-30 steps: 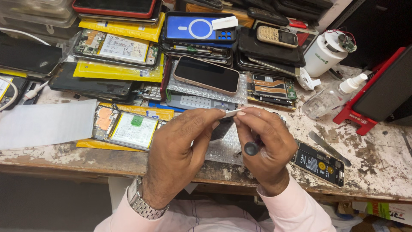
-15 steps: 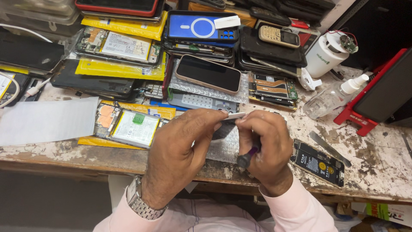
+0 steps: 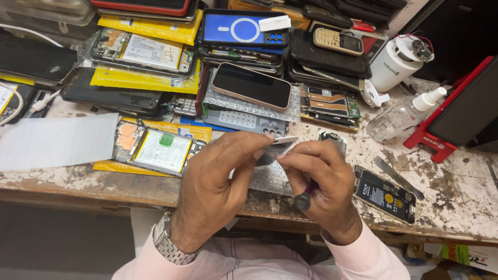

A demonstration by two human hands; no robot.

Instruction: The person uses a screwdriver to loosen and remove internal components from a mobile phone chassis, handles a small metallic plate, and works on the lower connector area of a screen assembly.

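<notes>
That thin white plastic sliver [image 3: 284, 140] over the worktop [image 3: 456, 192] looks light, bendy and slippery (hold its edges). Left hand [image 3: 218, 181] pinches it; right hand [image 3: 319, 179] is clamped round a dark-handled screwdriver [image 3: 306, 196].

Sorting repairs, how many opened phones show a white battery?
2: one opened phone beside the left hand, another opened phone at back left on a yellow envelope; stacks may hide more.

The left hand [image 3: 218, 186] and the right hand [image 3: 319, 181] cover most of the small white part [image 3: 282, 141] between their fingertips, so its shape cannot be told. Only the dark end of the tool [image 3: 303, 199] shows below the right fist. The red stand [image 3: 456, 116] is cut by the right edge.
</notes>
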